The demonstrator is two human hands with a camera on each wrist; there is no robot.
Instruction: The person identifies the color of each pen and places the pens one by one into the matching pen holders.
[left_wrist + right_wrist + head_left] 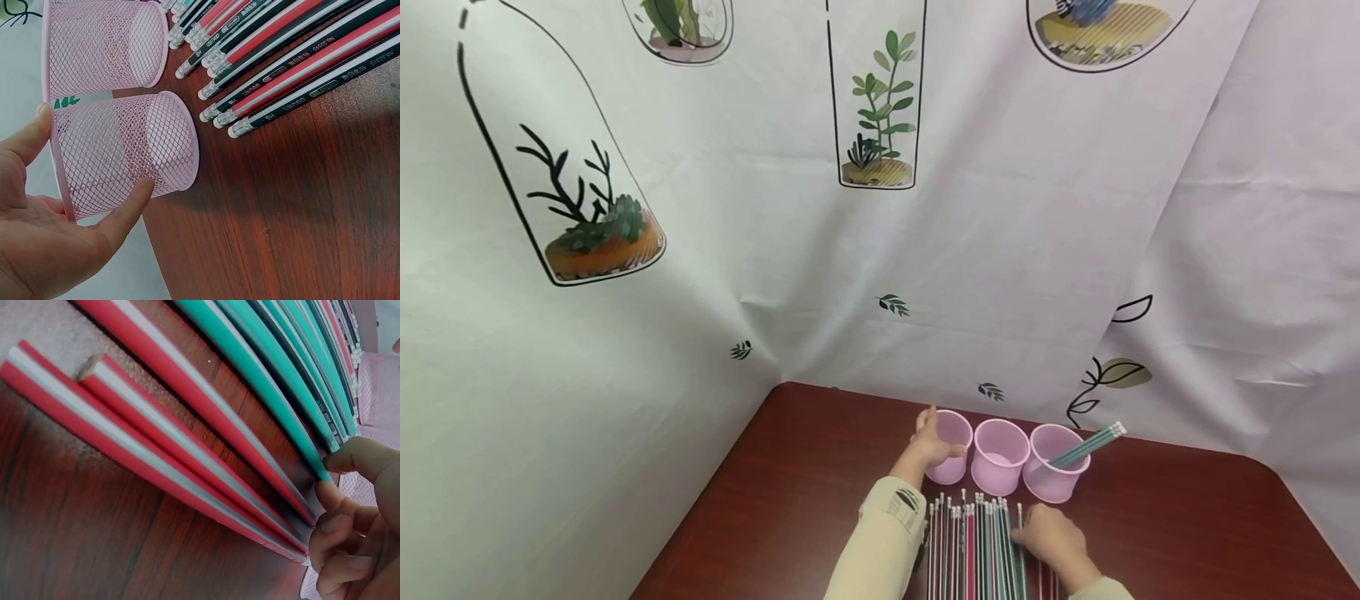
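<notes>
The right hand (1055,537) pinches a green pencil (244,365) near its far end, beside other pencils (970,550); its length runs back from the rightmost pink cup (1048,487), just beyond. The left hand (928,446), farther off, grips the leftmost cup (947,472).

Striped pencils (970,554) lie side by side before three upright pink mesh cups (997,477).

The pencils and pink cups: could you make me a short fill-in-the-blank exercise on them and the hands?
1. ____ pink cups stand in a row.
2. The left hand touches the ____ cup.
3. Pencils lean in the ____ cup.
4. The right hand pinches a ____ pencil.
Missing words: three; leftmost; rightmost; green.
</notes>
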